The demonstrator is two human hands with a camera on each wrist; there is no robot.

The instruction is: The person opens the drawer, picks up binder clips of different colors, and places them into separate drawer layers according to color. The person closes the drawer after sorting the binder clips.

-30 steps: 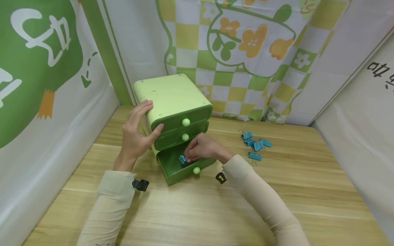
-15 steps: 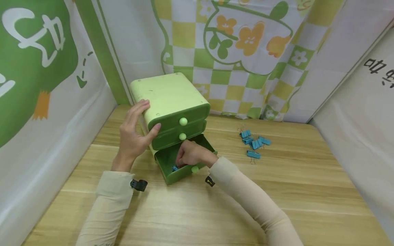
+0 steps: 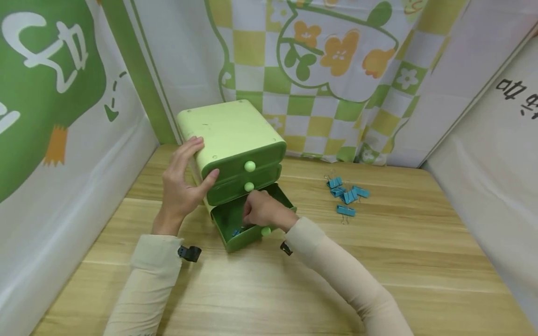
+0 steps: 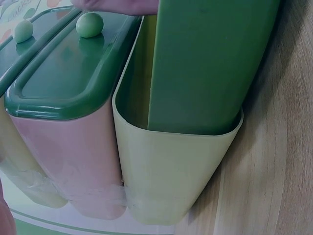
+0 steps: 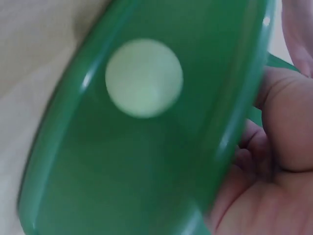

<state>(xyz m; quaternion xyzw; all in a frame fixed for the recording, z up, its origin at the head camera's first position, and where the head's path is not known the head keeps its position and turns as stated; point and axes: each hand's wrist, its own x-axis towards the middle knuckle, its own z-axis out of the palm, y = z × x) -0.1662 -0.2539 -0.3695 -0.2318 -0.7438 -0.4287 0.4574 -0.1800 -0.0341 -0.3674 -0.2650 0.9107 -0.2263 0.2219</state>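
A small light green drawer cabinet [image 3: 235, 126] with dark green drawers stands on the table. Its bottom drawer [image 3: 229, 221] is pulled out; the middle one [image 3: 227, 190] sticks out slightly. My left hand [image 3: 180, 182] rests against the cabinet's left side, thumb at the front edge and extended fingers near the top. Inside the bottom drawer, my right hand [image 3: 265, 210] reaches down with curled fingers. A blue binder clip [image 3: 237, 232] shows just below its fingertips; whether they touch it is unclear. In the right wrist view, the drawer front [image 5: 132, 161] hides the fingertips.
Several blue binder clips [image 3: 345, 191] lie in a loose group on the wooden table [image 3: 378, 261], right of the cabinet. A checked, flower-printed cloth [image 3: 302, 102] hangs behind it. Printed white walls [image 3: 96, 186] close off the sides.
My right hand has moved left and lower within the bottom drawer, then shifted slightly right, bringing the clip down near the drawer's front left. My left hand keeps its place on the cabinet.
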